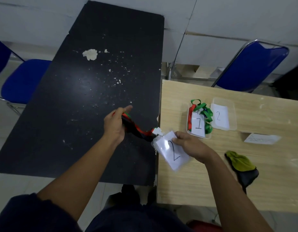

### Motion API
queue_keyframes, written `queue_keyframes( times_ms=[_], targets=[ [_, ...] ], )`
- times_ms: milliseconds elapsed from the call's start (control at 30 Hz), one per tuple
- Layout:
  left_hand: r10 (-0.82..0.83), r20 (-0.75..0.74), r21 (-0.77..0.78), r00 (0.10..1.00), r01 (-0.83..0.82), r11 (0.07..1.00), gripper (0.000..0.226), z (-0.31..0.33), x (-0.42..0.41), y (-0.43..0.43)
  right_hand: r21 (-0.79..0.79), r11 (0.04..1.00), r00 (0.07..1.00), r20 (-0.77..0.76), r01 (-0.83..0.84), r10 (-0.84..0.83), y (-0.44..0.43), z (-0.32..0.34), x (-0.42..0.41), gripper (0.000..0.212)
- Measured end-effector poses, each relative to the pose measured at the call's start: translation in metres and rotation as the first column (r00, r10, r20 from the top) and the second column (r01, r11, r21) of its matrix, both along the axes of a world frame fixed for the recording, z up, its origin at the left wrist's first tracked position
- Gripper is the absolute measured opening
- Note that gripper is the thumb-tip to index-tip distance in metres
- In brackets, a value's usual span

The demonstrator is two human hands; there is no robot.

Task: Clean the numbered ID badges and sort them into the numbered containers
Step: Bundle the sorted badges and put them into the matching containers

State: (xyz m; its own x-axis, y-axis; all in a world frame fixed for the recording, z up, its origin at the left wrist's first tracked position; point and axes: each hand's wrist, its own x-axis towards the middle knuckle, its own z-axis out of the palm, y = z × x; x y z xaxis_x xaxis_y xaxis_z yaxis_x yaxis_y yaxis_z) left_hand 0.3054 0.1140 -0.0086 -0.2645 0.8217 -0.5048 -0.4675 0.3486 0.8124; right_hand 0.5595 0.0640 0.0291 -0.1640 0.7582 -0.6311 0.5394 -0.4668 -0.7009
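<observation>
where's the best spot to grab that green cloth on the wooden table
Grip the green cloth at its bunched yellow-green upper part, coming from above with the right hand, which is nearest. It lies crumpled and raised there, so fingers can likely pinch a fold; the dark lower tail lies flatter against the wooden table.

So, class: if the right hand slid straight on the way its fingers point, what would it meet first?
The right hand points left, holding the badge. It would probably first meet the lanyard clip, then the black table; depth is uncertain.

Left hand (114,125) fisted, thumb extended, forearm bare. Right hand (189,144) pinching with fingertips, palm down.
</observation>
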Motion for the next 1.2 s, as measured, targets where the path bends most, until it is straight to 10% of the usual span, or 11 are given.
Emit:
queue_keyframes(
  times_ms=[200,500,700,1200],
  targets=[
    [-0.119,0.125,-0.02,0.985,0.123,0.992,0.037,0.005,0.008,-0.001,0.122,0.97,0.977,0.067,-0.209,0.202,0.0,0.006,-0.009,0.02],
    [-0.297,0.311,-0.126,0.903,0.349,0.929,0.078,0.013,0.028,-0.009,0.067,0.997,0.936,-0.352,0.029,-0.003,-0.002,0.005,-0.038,0.028],
    [-0.27,0.531,-0.119,0.803,0.386,0.915,0.101,0.021,0.052,-0.012,0.108,0.981,0.925,-0.362,0.164,-0.115,-0.006,-0.004,-0.048,0.023],
    [-0.413,0.437,-0.114,0.799,0.504,0.856,0.114,0.02,0.145,-0.012,0.072,0.855,0.764,-0.493,0.513,-0.417,-0.036,-0.022,0.019,0.023]
  ],
)
